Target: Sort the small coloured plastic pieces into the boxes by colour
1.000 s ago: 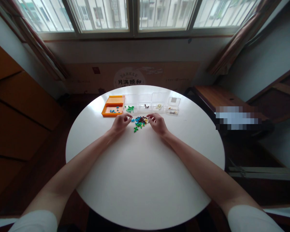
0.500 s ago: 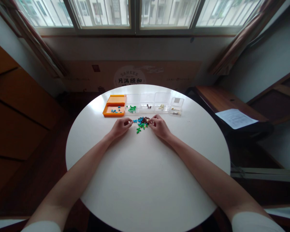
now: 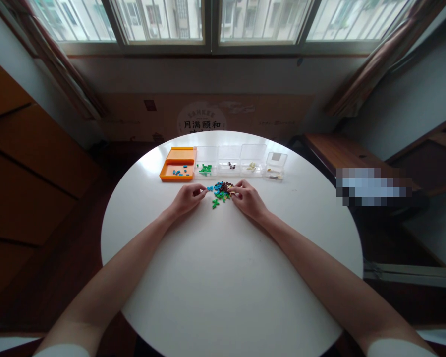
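Observation:
A small heap of toy building bricks lies on the white table, with blue bricks [image 3: 218, 187] to the left, dark brown bricks [image 3: 225, 186] at the back and green bricks [image 3: 216, 202] nearest me. My left hand [image 3: 189, 199] rests at the heap's left edge, thumb and forefinger brought together against a small blue brick [image 3: 209, 189]. On the opposite side, my right hand [image 3: 249, 200] has its fingers closed at the heap's edge, beside a few cream bricks. Whatever is between its fingertips is too small to make out.
Behind the heap stand an open orange box [image 3: 176, 177] with blue bricks and a row of open clear boxes [image 3: 228, 173] holding green, dark and cream bricks. A smaller clear box [image 3: 275, 173] ends the row. A wooden bench [image 3: 327, 146] stands beyond the table's right edge.
The view has shifted slightly, so the table and boxes appear a little farther right. Both hands stay at the heap, with only slight finger movement.

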A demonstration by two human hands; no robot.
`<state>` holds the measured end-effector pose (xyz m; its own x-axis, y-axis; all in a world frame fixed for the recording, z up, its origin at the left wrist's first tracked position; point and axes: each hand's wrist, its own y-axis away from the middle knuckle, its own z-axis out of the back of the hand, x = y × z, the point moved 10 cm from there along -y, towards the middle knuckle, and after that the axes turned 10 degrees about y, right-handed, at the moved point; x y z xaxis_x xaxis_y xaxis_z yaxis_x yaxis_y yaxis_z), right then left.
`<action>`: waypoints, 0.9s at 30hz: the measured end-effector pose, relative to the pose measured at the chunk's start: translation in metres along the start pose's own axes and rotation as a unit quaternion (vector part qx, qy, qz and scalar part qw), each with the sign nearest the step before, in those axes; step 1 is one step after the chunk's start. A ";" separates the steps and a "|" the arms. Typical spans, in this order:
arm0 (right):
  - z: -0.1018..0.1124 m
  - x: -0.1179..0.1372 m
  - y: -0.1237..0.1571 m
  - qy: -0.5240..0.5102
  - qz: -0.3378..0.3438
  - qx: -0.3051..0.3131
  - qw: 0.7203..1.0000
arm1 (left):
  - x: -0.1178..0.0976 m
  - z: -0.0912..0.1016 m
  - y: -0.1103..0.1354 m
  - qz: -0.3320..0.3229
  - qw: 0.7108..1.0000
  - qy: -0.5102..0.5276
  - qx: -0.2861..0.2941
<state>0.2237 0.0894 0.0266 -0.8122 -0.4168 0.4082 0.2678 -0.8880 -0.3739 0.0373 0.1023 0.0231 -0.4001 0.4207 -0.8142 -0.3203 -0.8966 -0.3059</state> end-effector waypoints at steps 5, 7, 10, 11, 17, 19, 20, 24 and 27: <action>0.001 0.004 0.001 0.020 0.007 0.005 1.000 | 0.002 -0.001 0.000 0.000 1.000 -0.006 -0.001; 0.001 0.005 0.001 0.026 0.009 0.008 1.000 | 0.002 -0.001 0.000 0.000 1.000 -0.008 -0.002; 0.000 0.008 0.002 0.035 0.019 0.011 0.999 | 0.002 -0.002 0.000 0.003 1.000 -0.009 0.003; 0.000 0.009 0.002 0.036 0.023 0.012 0.999 | 0.002 -0.003 0.000 0.002 1.000 -0.010 0.003; 0.001 0.005 0.002 -0.003 0.009 0.002 1.000 | 0.002 -0.002 0.000 0.003 1.000 -0.005 0.005; 0.002 0.004 0.002 -0.023 0.001 -0.004 1.000 | 0.002 -0.002 0.000 0.003 1.000 -0.006 0.004; 0.003 0.003 0.001 -0.030 -0.003 -0.007 1.000 | 0.003 -0.002 0.000 0.003 1.000 -0.007 0.004; 0.002 0.002 0.001 -0.056 -0.012 -0.005 0.998 | 0.002 -0.001 0.001 -0.004 1.000 -0.007 -0.001; 0.001 0.000 0.001 -0.062 -0.017 0.002 0.998 | -0.002 -0.001 0.002 -0.009 1.000 0.005 -0.010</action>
<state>0.2242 0.0885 0.0272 -0.7510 -0.4062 0.5207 0.2425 -0.9030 -0.3547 0.0378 0.0996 0.0234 -0.3859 0.4362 -0.8129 -0.3103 -0.8912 -0.3309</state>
